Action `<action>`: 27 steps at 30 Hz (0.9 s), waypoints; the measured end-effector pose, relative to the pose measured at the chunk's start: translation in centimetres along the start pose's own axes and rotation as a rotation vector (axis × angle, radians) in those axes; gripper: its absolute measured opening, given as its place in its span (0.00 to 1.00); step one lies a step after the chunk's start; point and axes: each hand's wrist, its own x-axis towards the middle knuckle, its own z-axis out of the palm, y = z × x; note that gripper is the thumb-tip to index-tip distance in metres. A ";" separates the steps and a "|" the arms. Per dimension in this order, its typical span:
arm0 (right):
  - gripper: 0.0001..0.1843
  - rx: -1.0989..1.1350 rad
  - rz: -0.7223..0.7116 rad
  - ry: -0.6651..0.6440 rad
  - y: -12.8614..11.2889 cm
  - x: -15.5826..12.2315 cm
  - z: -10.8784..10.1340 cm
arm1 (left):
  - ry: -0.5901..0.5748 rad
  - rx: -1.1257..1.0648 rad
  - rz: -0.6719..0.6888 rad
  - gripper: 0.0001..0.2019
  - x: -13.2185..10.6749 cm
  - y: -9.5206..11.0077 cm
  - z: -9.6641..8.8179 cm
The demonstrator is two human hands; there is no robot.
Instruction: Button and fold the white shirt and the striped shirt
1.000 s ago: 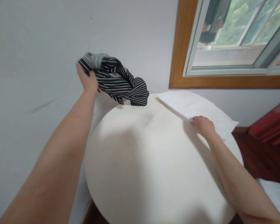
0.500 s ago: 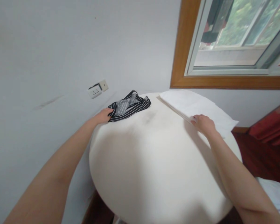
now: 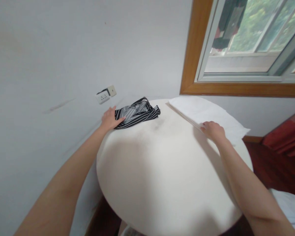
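A black-and-white striped garment (image 3: 137,113) lies bunched at the back left of the round white table (image 3: 162,173). My left hand (image 3: 110,119) rests at its left end, fingers spread and thumb lying over the striped cloth. Over at the right, folded white cloth (image 3: 206,113) covers the table's far right edge. My right hand (image 3: 213,131) grips the near edge of that cloth, fingers and thumb closed on it.
Behind the table is a pale wall with a power socket (image 3: 103,97). A wood-framed window (image 3: 189,82) is at the upper right. Red fabric (image 3: 285,134) hangs at the right, and white cloth (image 3: 290,206) lies at the lower right.
My left hand has let go of the striped garment's end and its fingers have spread out. My right hand still grips the white cloth. The view has shifted slightly.
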 end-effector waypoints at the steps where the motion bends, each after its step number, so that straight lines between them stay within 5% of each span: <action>1: 0.20 0.001 -0.003 0.009 -0.1 -0.1 -0.1 | -0.010 0.024 0.024 0.43 0.2 0.7 0.2; 7: 0.20 -0.012 -0.015 0.074 -0.5 -0.5 -0.5 | -0.217 0.130 0.158 0.33 1.4 4.3 3.7; 13: 0.20 0.013 0.001 0.109 -0.4 -0.5 -0.6 | -0.123 0.133 0.061 0.25 2.9 5.3 5.8; 22: 0.21 0.148 0.297 0.109 6.3 0.9 -0.7 | -0.014 0.075 0.152 0.40 2.1 5.3 3.3; 27: 0.23 0.138 0.565 0.018 12.2 0.6 0.0 | 0.095 -0.054 0.185 0.36 1.1 7.1 0.6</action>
